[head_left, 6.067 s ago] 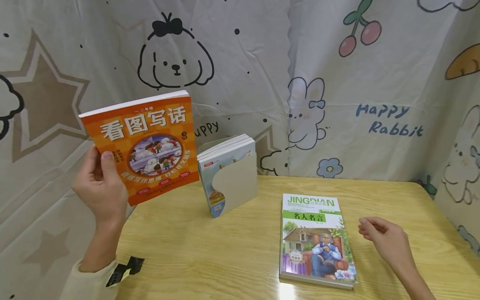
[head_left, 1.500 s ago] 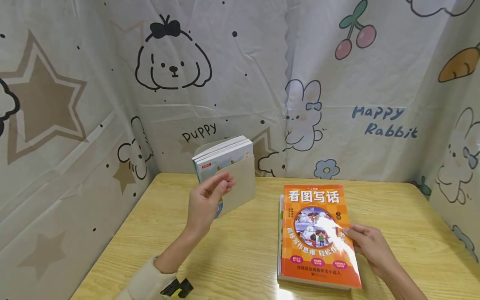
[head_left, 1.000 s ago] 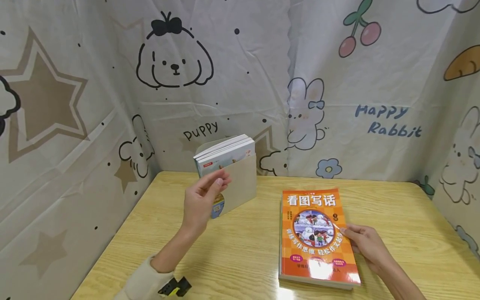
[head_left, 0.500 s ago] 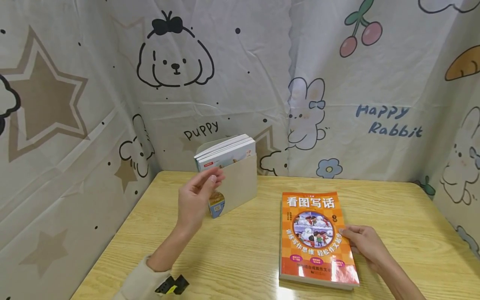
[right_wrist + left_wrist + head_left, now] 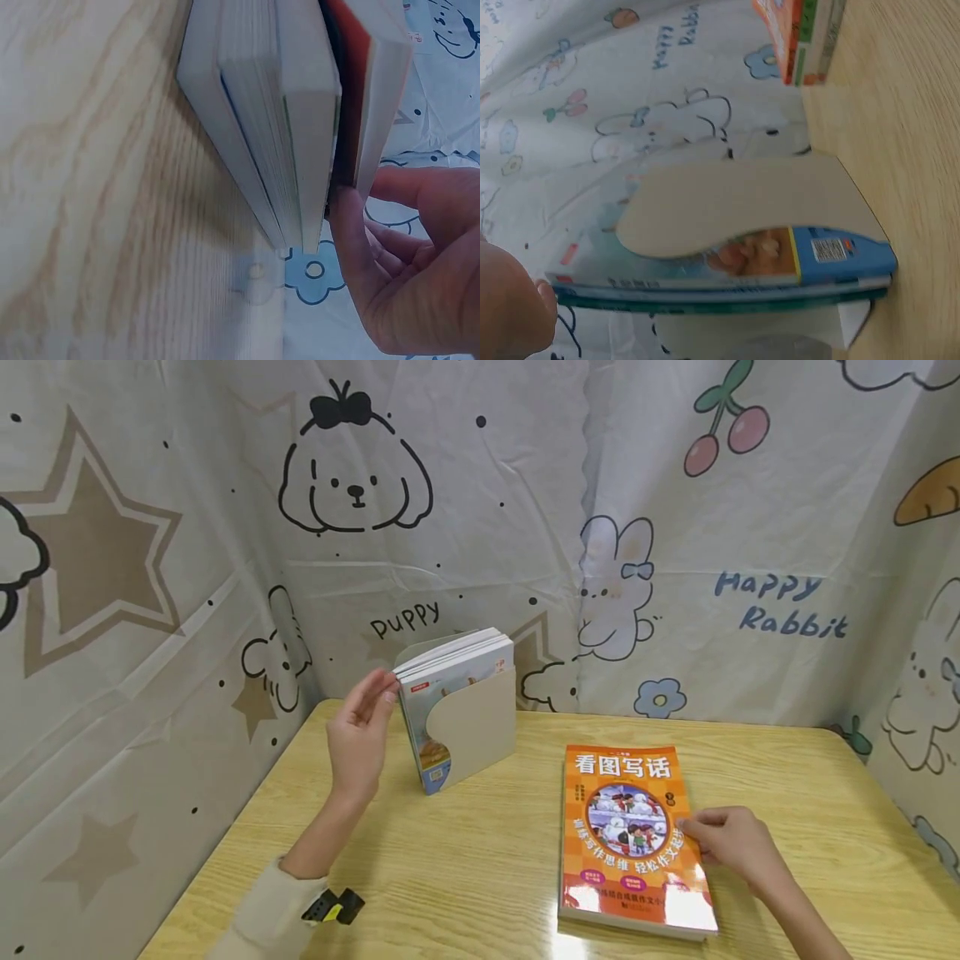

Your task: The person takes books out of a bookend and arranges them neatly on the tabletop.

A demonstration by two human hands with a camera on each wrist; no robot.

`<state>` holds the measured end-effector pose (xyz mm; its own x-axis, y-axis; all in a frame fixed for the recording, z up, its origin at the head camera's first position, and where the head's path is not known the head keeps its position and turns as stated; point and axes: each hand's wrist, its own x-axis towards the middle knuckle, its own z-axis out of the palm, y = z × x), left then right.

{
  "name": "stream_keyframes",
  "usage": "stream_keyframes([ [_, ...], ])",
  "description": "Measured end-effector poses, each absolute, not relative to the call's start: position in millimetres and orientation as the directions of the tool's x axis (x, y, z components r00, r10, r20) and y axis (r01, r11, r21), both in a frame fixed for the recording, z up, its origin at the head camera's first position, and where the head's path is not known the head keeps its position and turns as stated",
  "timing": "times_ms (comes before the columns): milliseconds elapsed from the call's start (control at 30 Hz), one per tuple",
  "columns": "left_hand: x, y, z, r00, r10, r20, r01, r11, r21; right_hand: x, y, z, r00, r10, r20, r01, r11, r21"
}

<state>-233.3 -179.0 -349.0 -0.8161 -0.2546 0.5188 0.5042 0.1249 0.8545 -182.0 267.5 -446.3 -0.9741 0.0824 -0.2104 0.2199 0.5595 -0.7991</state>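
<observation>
My right hand [image 5: 731,843] pinches the right edge of an orange paperback book [image 5: 626,881]. In the right wrist view, a finger reaches under this book [image 5: 386,82], into the dark gap above other thick books [image 5: 311,127]. The orange book lies on that stack and hides the cover beneath. My left hand [image 5: 358,743] is at the upper left corner of several thin books [image 5: 417,702] standing in a cream file holder [image 5: 480,722]. Its fingertips reach the corner; whether they press it is unclear. The left wrist view shows the spines [image 5: 727,289] side on, with the hand [image 5: 514,304] beside their top end.
A light wooden table [image 5: 465,877] carries both the holder and the stack. Behind and beside it hangs a pale printed curtain [image 5: 480,485] with cartoon animals. A black strap [image 5: 333,906] sits on my left sleeve [image 5: 270,902].
The orange book went from my left hand onto the white-and-green book, where my right hand came to hold its edge. Recently my left hand moved leftward, from before the holder to the books' corner.
</observation>
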Motion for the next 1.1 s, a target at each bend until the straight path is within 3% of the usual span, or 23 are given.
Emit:
stream_keyframes([
  [200, -252, -190, -364, -0.841, -0.243, 0.483, 0.453, 0.173, 0.875, -182, 269, -446, -0.986, 0.085, -0.142, 0.161, 0.693, -0.703],
  [667, -273, -198, -396, -0.885, -0.182, 0.430, 0.330, 0.408, 0.851, -181, 267, -445, -0.980, 0.131, -0.151, 0.199, 0.732, -0.652],
  [967, -279, -204, -409, -0.919, -0.138, 0.370, 0.268, 0.471, 0.840, -179, 270, -448, -0.981, 0.142, -0.129, 0.192, 0.750, -0.633],
  [1100, -284, -208, -413, -0.944, -0.103, 0.314, 0.242, 0.435, 0.867, -179, 271, -448, -0.981, 0.138, -0.135, 0.193, 0.746, -0.637],
])
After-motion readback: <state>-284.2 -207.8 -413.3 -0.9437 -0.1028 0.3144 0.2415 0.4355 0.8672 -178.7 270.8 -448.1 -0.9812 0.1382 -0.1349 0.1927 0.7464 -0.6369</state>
